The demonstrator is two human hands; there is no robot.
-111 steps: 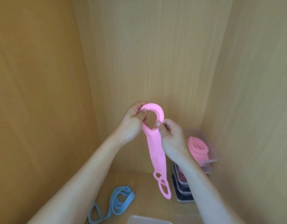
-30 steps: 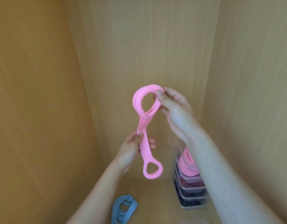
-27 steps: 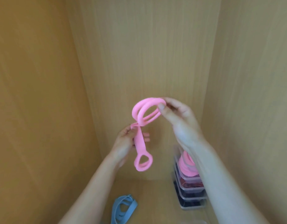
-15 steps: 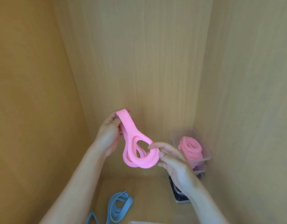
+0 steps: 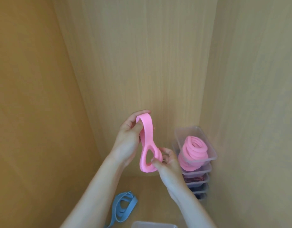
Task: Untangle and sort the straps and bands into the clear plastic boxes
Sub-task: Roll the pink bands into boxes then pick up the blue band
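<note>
I hold a pink rubber band (image 5: 147,139), folded double, in mid-air in front of the wooden back wall. My left hand (image 5: 128,139) grips its upper fold, thumb inside the loop. My right hand (image 5: 167,159) pinches the lower looped ends together. To the right stands a stack of clear plastic boxes (image 5: 197,171); the top box (image 5: 179,134) holds several coiled pink bands (image 5: 194,149), and the boxes below hold dark bands. A blue band (image 5: 123,205) lies loose on the shelf floor at lower left.
Wooden walls close in on the left, back and right. The rim of another clear box (image 5: 154,224) shows at the bottom edge. Bare shelf floor (image 5: 151,195) lies between the blue band and the stack.
The pink band hung full length, then was folded double. My right hand brought the top loop down to the lower loop and my left hand moved up to the fold.
</note>
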